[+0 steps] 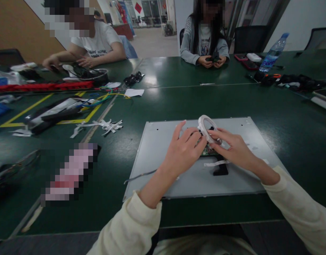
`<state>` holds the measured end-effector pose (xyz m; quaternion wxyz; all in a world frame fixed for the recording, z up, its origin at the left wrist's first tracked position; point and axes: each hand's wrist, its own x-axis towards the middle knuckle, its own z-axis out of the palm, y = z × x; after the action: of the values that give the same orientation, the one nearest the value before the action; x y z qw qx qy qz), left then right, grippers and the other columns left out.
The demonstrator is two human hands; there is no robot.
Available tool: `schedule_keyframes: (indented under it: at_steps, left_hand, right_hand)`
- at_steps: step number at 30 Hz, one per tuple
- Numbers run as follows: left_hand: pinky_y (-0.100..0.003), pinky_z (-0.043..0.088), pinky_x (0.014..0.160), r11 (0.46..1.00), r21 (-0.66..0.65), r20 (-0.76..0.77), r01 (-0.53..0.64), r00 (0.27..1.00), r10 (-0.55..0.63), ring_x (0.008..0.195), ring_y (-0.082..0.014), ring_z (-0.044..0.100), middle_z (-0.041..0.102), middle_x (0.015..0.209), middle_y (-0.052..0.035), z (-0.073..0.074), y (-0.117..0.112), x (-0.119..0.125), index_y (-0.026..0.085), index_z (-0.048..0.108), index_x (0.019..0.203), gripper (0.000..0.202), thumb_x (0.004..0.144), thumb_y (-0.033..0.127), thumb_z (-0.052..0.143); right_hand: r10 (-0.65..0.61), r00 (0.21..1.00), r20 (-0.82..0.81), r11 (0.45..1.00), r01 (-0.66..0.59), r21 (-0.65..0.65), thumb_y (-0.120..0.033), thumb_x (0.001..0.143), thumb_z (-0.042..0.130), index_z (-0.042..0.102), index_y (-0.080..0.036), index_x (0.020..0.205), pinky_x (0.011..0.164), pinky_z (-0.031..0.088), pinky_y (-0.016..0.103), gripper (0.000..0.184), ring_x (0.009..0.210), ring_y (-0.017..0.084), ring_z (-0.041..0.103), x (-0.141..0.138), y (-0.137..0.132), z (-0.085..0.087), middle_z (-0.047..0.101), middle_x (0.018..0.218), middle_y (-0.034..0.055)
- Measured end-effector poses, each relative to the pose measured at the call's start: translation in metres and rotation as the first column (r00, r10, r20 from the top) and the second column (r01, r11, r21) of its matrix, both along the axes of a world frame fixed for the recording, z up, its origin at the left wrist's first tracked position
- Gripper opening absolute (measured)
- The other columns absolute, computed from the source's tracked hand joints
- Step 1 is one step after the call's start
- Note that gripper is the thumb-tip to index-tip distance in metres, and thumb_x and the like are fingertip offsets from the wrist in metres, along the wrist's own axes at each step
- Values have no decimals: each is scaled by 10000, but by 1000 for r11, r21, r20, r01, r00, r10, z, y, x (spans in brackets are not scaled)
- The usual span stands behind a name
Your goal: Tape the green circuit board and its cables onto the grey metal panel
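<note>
A roll of white tape [204, 131] is held up over a flat grey metal panel [152, 148]. My right hand [233, 147] grips the roll's right side between thumb and fingers. At the roll's left edge, my left hand [185, 148] has its fingertips bent against the tape, with the index finger raised; the pinch itself is partly hidden. Under the hands, a green circuit board [208, 150] on the panel shows in part. Near it are a short white tape strip [214, 163] and a black piece [221, 169]. A grey cable [140, 175] runs off the panel's left side.
White strips [109, 126] lie left of the panel, beside a blurred pink phone-like object [72, 170]. Wires and a black bundle [53, 111] lie farther left. A water bottle [274, 53] stands at the back right. Two people [99, 39] sit across the green table [168, 101].
</note>
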<state>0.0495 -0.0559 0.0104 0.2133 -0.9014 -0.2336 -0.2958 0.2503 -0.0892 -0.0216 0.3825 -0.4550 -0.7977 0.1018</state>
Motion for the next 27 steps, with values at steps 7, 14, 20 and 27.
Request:
schedule_keyframes:
  at_steps: [7, 14, 20, 27]
  left_hand:
    - [-507, 337, 1046, 998, -48, 17, -28, 999, 29, 943, -192, 578, 634, 802, -21, 0, 4, -2, 189, 621, 826, 115, 871, 181, 516]
    - [-555, 278, 1071, 981, -147, 65, -128, 988, 139, 1093, -256, 544, 644, 971, -92, 6, 7, -4, 153, 606, 977, 215, 886, 307, 488]
    - [-512, 298, 1075, 974, -205, -102, -99, 992, 80, 1011, -233, 577, 646, 887, -81, -1, -1, 6, 143, 594, 959, 228, 903, 309, 449]
    - [-411, 379, 1024, 971, -216, -152, -100, 986, 67, 727, -171, 609, 628, 717, -46, -11, -3, 11, 132, 576, 862, 181, 910, 197, 415]
  right_hand:
    - [-97, 995, 1, 995, 97, 27, -283, 861, 558, 624, -197, 1140, 1010, 416, 461, 299, 769, 158, 663, 2, 4, -3, 705, 936, 32]
    - [-109, 989, 98, 990, 99, 100, -281, 882, 539, 627, -173, 1120, 1003, 421, 438, 276, 831, 167, 659, 4, 6, -6, 693, 1021, 56]
    - [-114, 958, 263, 982, 70, 174, -246, 896, 516, 601, -140, 1139, 1021, 382, 440, 278, 860, 175, 645, 3, 4, -6, 694, 966, 73]
    - [-128, 955, 266, 977, 75, 202, -226, 887, 534, 592, -133, 1155, 1012, 377, 404, 289, 846, 161, 629, -3, 2, -5, 687, 934, 60]
